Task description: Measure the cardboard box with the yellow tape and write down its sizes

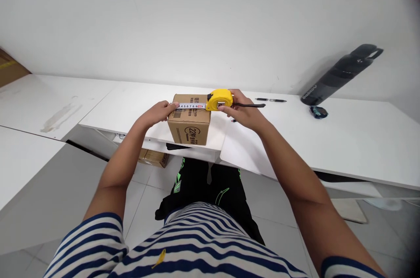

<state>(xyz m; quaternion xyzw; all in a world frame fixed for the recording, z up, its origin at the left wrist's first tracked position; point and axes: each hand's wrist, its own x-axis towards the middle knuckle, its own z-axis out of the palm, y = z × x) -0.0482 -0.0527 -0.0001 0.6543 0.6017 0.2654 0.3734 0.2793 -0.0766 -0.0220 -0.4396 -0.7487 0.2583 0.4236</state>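
A brown cardboard box (pixel 191 125) with dark printing stands on the white desk near its front edge. Across its top runs the white blade of a yellow tape measure (pixel 220 97), with numbers showing up to about 11. My right hand (pixel 244 111) is closed around the tape measure's case, at the box's right edge. A black strap (pixel 251 105) trails from the case to the right. My left hand (pixel 161 111) pinches the blade's end at the box's left edge, thumb on top; the tip itself is hidden by the fingers.
On the white desk (pixel 354 138) to the right lie a black pen (pixel 271 100) and a small dark coiled item (pixel 318 112). A tall black bottle (pixel 337 76) stands by the wall. Another carton (pixel 11 68) sits far left; one more box (pixel 153 157) is below the desk.
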